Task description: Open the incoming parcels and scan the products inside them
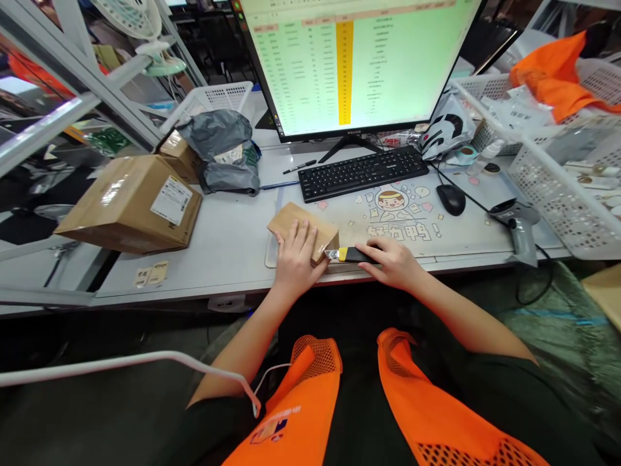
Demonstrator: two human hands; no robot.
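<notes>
Utility knife (pixel 354 254), pinched in right grip (pixel 392 262), pointed at right end of small cardboard box (pixel 324 232); left grip (pixel 295 260) spread atop.

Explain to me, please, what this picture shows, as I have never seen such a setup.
There is no machine here: a person works with two bare hands, seen from a head-worn camera looking forward and down. The left hand lies on a small cardboard box. The right hand holds a utility knife, its blade at the box's right end. On the desk are a larger carton, a grey bag, a keyboard, a mouse, a handheld scanner and a monitor.
</notes>
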